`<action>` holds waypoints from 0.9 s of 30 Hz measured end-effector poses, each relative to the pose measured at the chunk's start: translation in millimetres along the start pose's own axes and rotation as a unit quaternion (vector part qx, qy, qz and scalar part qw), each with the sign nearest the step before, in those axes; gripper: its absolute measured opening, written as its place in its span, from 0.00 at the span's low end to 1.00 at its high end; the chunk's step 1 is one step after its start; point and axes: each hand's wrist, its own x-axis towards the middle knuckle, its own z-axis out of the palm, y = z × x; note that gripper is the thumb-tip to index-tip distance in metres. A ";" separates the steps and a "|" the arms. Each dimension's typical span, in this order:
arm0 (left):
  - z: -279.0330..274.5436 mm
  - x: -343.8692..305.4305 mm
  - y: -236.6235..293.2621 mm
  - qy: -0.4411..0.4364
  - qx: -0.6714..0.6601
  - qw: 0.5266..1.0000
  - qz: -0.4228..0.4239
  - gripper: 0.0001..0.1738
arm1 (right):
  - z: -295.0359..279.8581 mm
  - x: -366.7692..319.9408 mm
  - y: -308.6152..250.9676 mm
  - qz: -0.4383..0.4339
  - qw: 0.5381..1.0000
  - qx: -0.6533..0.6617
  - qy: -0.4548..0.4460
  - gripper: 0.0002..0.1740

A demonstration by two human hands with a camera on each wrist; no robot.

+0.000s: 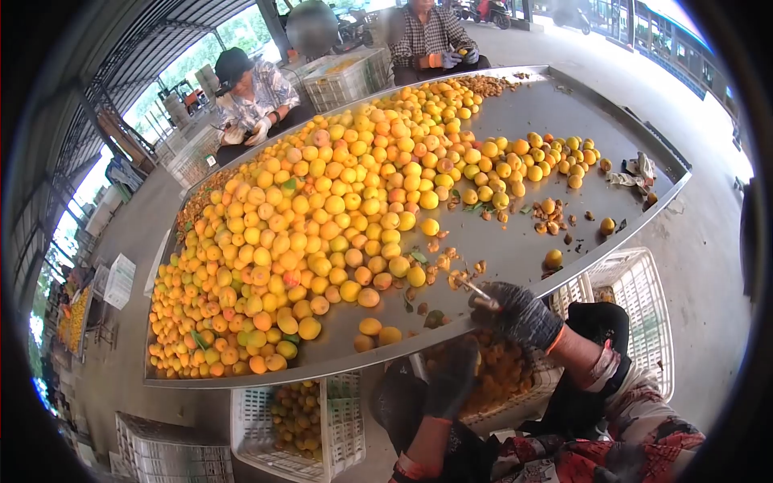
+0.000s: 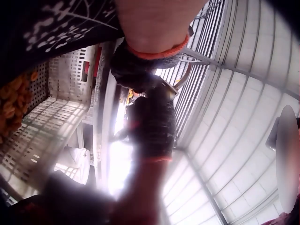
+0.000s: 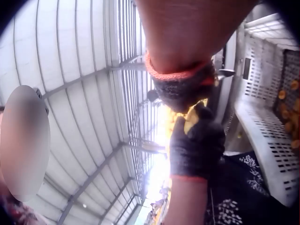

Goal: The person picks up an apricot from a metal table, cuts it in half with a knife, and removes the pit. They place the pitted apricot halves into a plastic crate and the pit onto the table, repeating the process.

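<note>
My right hand (image 1: 519, 314), in a dark knit glove with an orange cuff, grips a small knife (image 1: 477, 291) over the near edge of the metal table. The knife's blade (image 3: 226, 73) sticks out past the glove in the right wrist view. Lower down, my gloved left hand (image 1: 451, 378) is blurred beside a crate of opened apricots (image 1: 503, 374). The right wrist view shows a yellow piece of apricot (image 3: 191, 118) between the left hand's thumb and fingers (image 3: 199, 145), close below the right hand. A large heap of whole apricots (image 1: 322, 209) covers much of the table.
The metal table (image 1: 515, 241) has a raised rim. Pits and scraps (image 1: 551, 217) and a crumpled cloth (image 1: 636, 173) lie on its right part. Crates stand below, one with darker fruit (image 1: 298, 414), another (image 1: 636, 298) at right. Two people (image 1: 254, 97) sit across the table.
</note>
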 end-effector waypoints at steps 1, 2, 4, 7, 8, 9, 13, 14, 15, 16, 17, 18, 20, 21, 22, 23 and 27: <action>-7.8 1.7 8.4 0.008 0.074 0.995 0.063 0.16 | 8.7 11.5 35.9 0.039 0.968 0.248 0.013 0.14; -14.8 3.1 15.4 0.017 0.148 0.981 0.124 0.17 | 5.0 19.8 43.3 0.038 0.969 0.245 0.015 0.14; -23.9 5.9 20.0 0.000 0.120 0.987 0.106 0.20 | -10.4 45.4 52.3 -0.099 0.994 -0.035 0.032 0.14; -33.6 8.0 21.2 -0.040 0.066 0.995 0.064 0.28 | -13.3 108.9 89.2 0.144 0.982 0.113 0.035 0.16; -35.3 8.2 21.5 -0.040 0.057 0.996 0.063 0.22 | -20.8 123.0 74.1 0.145 0.982 0.113 0.038 0.16; -33.9 8.0 18.7 -0.039 0.050 0.996 0.061 0.17 | -27.0 136.6 54.8 0.178 0.980 0.083 0.028 0.20; -28.1 12.7 21.9 0.034 -0.010 0.999 -0.041 0.21 | -4.4 211.4 109.5 0.033 0.986 -0.128 0.101 0.27; -25.5 10.7 14.7 0.044 -0.044 0.998 -0.001 0.21 | 6.4 229.3 148.7 -0.180 0.913 -0.350 0.103 0.28; -15.3 -1.4 5.7 0.051 -0.080 0.995 0.041 0.23 | 4.6 237.5 105.6 0.093 0.983 -0.152 0.052 0.28; -5.4 -13.9 1.3 -0.032 -0.258 0.956 -0.138 0.22 | 21.1 256.0 141.7 0.054 0.974 -0.208 0.068 0.28; -2.7 -19.0 -2.3 -0.119 -0.413 0.847 -0.312 0.22 | 35.4 273.2 176.1 -0.029 0.953 -0.286 0.101 0.26; -12.3 -9.8 -0.7 -0.119 -0.407 0.854 -0.301 0.22 | 13.3 254.9 110.6 0.077 0.963 -0.255 0.041 0.24; -31.8 0.5 10.8 -0.116 -0.524 0.742 -0.402 0.22 | 10.5 251.7 95.0 0.093 0.958 -0.267 0.039 0.23; -30.7 0.2 15.0 -0.058 -0.576 0.705 -0.410 0.22 | 10.9 251.1 98.5 0.093 0.958 -0.267 0.046 0.23; -23.8 -3.8 12.1 -0.060 -0.575 0.708 -0.406 0.22 | 12.4 249.1 104.7 0.077 0.962 -0.254 0.058 0.24; -16.7 -8.7 6.9 -0.022 -0.672 0.595 -0.440 0.23 | 11.0 247.2 103.9 0.059 0.966 -0.242 0.071 0.24; -32.8 5.6 15.9 -0.146 -0.431 0.830 -0.323 0.22 | 2.1 236.8 96.9 0.070 0.972 -0.224 0.011 0.27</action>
